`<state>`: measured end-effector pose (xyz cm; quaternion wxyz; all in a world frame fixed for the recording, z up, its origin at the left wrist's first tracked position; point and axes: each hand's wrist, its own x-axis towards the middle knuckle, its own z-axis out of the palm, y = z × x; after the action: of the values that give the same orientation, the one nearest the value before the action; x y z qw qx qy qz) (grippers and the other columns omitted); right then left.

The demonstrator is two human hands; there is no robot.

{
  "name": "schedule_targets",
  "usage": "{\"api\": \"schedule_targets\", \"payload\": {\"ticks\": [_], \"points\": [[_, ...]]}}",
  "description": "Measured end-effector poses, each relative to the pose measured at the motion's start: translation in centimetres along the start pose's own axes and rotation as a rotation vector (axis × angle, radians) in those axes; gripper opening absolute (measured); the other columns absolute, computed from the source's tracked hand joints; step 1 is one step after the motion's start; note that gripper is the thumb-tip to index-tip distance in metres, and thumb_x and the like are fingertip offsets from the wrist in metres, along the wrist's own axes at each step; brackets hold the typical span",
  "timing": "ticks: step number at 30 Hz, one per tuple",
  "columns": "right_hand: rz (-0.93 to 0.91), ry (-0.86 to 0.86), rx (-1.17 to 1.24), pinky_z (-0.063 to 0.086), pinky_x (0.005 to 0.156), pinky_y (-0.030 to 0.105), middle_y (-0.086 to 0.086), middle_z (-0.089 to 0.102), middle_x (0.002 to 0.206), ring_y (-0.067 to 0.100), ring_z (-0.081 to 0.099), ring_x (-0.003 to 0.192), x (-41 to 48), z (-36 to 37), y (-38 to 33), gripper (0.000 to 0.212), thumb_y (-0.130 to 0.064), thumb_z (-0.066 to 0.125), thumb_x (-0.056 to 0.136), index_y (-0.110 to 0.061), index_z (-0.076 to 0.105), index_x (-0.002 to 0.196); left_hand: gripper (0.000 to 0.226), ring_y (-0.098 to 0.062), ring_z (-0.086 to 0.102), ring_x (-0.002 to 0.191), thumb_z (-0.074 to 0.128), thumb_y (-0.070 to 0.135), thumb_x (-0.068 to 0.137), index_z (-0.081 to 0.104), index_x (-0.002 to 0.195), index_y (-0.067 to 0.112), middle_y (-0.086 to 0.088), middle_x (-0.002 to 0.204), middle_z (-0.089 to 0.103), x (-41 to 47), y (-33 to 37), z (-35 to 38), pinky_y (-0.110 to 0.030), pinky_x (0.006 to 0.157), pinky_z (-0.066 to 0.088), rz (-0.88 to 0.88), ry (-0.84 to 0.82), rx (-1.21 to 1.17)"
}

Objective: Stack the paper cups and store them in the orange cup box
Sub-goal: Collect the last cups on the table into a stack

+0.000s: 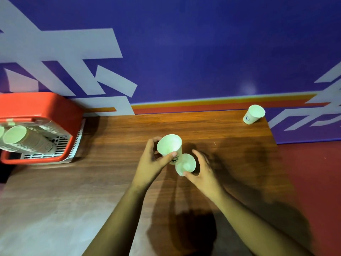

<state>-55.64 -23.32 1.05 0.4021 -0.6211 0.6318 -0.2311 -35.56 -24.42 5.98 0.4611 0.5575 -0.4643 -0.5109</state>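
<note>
Brown wood covers the table [110,163], and a blue wall [203,52] with grey shapes stands behind it. I see my left hand [151,161] near the middle, its fingers and thumb curled around the upper cup [169,146]. My right hand [203,169] is curled around the lower cup [185,164], just beside and under the first one. Both cups have their open mouths facing me.

The upper cup has a dark mark on its side, but I cannot read it. The far cup [253,114] stands alone at the far right corner with a blue mark that is too small to read.

The orange cup box [40,108] sits far left, cut off by the edge, with stacked cups [16,139] lying inside. My right hand looks blurry.
</note>
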Motion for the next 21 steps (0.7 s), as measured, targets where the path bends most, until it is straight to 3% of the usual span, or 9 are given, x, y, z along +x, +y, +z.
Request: {"api": "schedule_targets", "payload": {"ticks": [3, 8, 10, 13, 16, 19, 21], "points": [[0.05, 0.017, 0.184, 0.04, 0.11, 0.035, -0.008, 0.049, 0.143, 0.007, 0.046, 0.13, 0.0, -2.0, -1.2, 0.053, -0.027, 0.066, 0.091, -0.025, 0.046, 0.141, 0.053, -0.013, 0.061, 0.112, 0.086, 0.031, 0.075, 0.058, 0.119, 0.029, 0.009, 0.12, 0.064, 0.0, -0.4, 1.1, -0.038, 0.096, 0.055, -0.008, -0.098, -0.022], [0.035, 0.05, 0.345, 0.042, 0.091, 0.005, -0.011, 0.061, 0.125, -0.014, 0.053, 0.111, 0.1, -3.6, -2.4, 0.033, -0.02, 0.054, 0.099, -0.022, 0.058, 0.132, 0.055, -0.006, 0.059, 0.116, 0.086, 0.033, 0.078, 0.056, 0.124, 0.031, 0.016, 0.123, 0.063, 0.5, -1.7, 2.2, -0.026, 0.096, 0.05, -0.032, -0.197, 0.145], [0.055, 0.025, 0.334, 0.039, 0.084, 0.0, -0.011, 0.063, 0.122, -0.01, 0.056, 0.108, 0.2, -2.9, -2.1, 0.032, -0.021, 0.053, 0.1, -0.021, 0.059, 0.131, 0.055, 0.0, 0.059, 0.112, 0.086, 0.028, 0.078, 0.055, 0.124, 0.027, 0.015, 0.121, 0.064, 0.6, -2.6, 2.6, -0.02, 0.091, 0.049, -0.04, -0.226, 0.198], [0.081, 0.022, 0.289, 0.042, 0.091, 0.007, -0.004, 0.063, 0.127, 0.004, 0.057, 0.114, 0.4, -1.5, -1.0, 0.034, -0.019, 0.053, 0.1, -0.017, 0.059, 0.133, 0.06, 0.002, 0.058, 0.111, 0.086, 0.034, 0.073, 0.056, 0.124, 0.026, 0.011, 0.122, 0.063, 0.5, -4.6, 2.8, -0.027, 0.094, 0.048, -0.061, -0.245, 0.287], [0.09, -0.029, 0.192, 0.039, 0.105, 0.021, -0.006, 0.058, 0.137, 0.005, 0.051, 0.126, 0.4, -0.3, 0.5, 0.037, -0.02, 0.05, 0.1, -0.021, 0.056, 0.137, 0.065, -0.007, 0.054, 0.124, 0.083, 0.041, 0.07, 0.054, 0.128, 0.04, 0.015, 0.126, 0.06, 0.4, -6.8, 2.9, -0.043, 0.108, 0.046, -0.148, -0.296, 0.279], [0.065, -0.063, 0.184, 0.03, 0.104, 0.007, -0.009, 0.054, 0.141, 0.003, 0.045, 0.13, 0.4, -0.3, 1.4, 0.04, -0.012, 0.046, 0.101, -0.023, 0.054, 0.138, 0.093, -0.015, 0.044, 0.139, 0.088, 0.029, 0.071, 0.035, 0.142, 0.057, 0.018, 0.145, 0.047, 0.3, -8.4, 3.0, -0.045, 0.118, 0.037, -0.234, -0.404, 0.231], [0.084, -0.067, 0.229, 0.029, 0.106, 0.007, -0.008, 0.054, 0.141, 0.002, 0.045, 0.13, 0.7, -0.3, 1.8, 0.041, -0.008, 0.045, 0.1, -0.024, 0.056, 0.137, 0.107, -0.019, 0.038, 0.144, 0.085, 0.018, 0.074, 0.021, 0.147, 0.062, 0.013, 0.154, 0.037, 0.3, -9.3, 3.2, -0.048, 0.119, 0.034, -0.227, -0.466, 0.251]]}}
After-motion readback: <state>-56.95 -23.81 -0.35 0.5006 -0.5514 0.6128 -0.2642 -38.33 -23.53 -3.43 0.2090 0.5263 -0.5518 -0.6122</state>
